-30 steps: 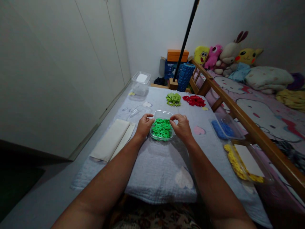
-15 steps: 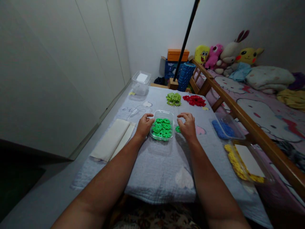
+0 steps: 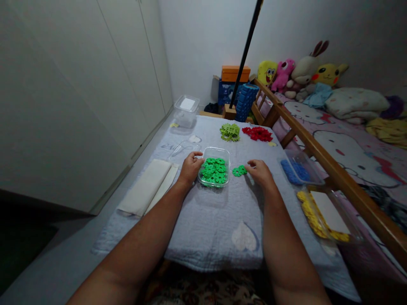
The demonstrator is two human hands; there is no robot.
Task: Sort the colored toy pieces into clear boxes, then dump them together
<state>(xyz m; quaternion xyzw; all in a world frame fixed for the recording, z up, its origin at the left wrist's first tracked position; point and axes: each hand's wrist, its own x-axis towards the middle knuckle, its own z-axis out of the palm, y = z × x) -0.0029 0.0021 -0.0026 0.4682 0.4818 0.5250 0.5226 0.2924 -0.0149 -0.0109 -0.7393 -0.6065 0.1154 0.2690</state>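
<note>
A clear plastic container (image 3: 213, 184) holding green notched snowflake discs (image 3: 214, 169) stands on the cloth in front of me. My left hand (image 3: 190, 167) grips its left rim, fingers curled at the edge. To the right of the container, a couple of overlapping green snowflake discs (image 3: 238, 171) lie on the cloth. My right hand (image 3: 258, 170) has thumb and forefinger pinched at the right edge of these discs; its other fingers are curled and partly hidden.
Light-green discs (image 3: 230, 132) and red discs (image 3: 258, 134) lie in piles farther back. At right are containers with blue pieces (image 3: 295, 171) and yellow pieces (image 3: 310, 216). A folded cream cloth (image 3: 144, 188), a clear lid (image 3: 184, 149) and stacked clear containers (image 3: 186, 112) are at left.
My right hand has moved right and lowered from beside the container to the edge of the loose green discs, which now show more fully. My left hand stays at the container's rim.
</note>
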